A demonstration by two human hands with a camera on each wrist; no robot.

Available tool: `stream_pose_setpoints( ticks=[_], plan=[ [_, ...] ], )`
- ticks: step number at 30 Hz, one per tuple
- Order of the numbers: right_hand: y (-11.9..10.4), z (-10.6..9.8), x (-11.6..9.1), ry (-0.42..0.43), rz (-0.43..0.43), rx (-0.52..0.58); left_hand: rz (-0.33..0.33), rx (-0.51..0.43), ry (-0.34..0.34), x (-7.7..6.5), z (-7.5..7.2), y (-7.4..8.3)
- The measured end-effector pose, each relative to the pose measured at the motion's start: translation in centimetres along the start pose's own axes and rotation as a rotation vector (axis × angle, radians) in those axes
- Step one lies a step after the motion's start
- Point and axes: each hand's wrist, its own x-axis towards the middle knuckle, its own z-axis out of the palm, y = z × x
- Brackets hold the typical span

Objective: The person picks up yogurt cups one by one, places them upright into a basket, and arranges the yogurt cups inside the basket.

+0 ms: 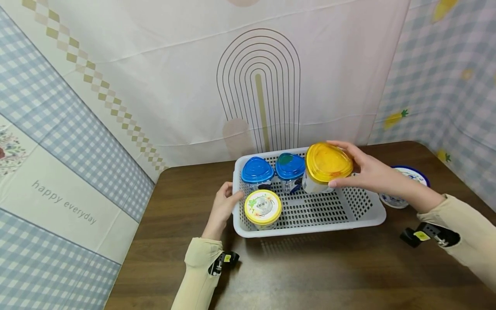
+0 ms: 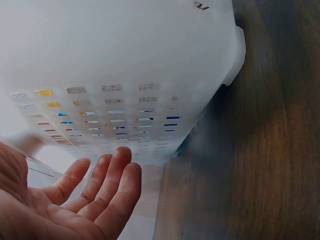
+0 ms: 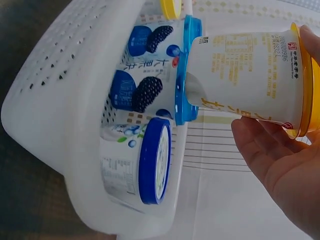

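My right hand (image 1: 360,170) grips a large yellow-lidded yogurt tub (image 1: 329,163) by its lid end, over the white basket (image 1: 310,230). Its printed side faces the right wrist view, where the fingers (image 3: 255,145) and thumb lie about the lid. My left hand (image 1: 221,209) is at the basket's left end, thumb by the rim. In the left wrist view its fingers are loosely extended, beside the perforated wall. Inside the basket, two blue-lidded tubs, one at left (image 1: 257,170) and one at centre (image 1: 289,165), stand behind a round yellow-rimmed tub (image 1: 263,207).
A round white tub with a blue rim (image 1: 414,175) is by the basket's right end in the head view, partly hidden by my right forearm. The brown wooden table (image 1: 186,189) meets a patterned cloth backdrop (image 1: 174,94) behind the basket.
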Motion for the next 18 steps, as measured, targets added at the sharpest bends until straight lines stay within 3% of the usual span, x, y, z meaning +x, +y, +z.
stream_pose_setpoints(
  ticks=[7, 18],
  plan=[
    [0.4, 0.7, -0.2, -0.035, -0.033, 0.010, 0.008, -0.010, 0.004, 0.1, 0.1, -0.1],
    [0.7, 1.4, -0.5, -0.078, -0.003, 0.036, -0.001, -0.008, -0.003, 0.2, 0.1, -0.1]
  ],
)
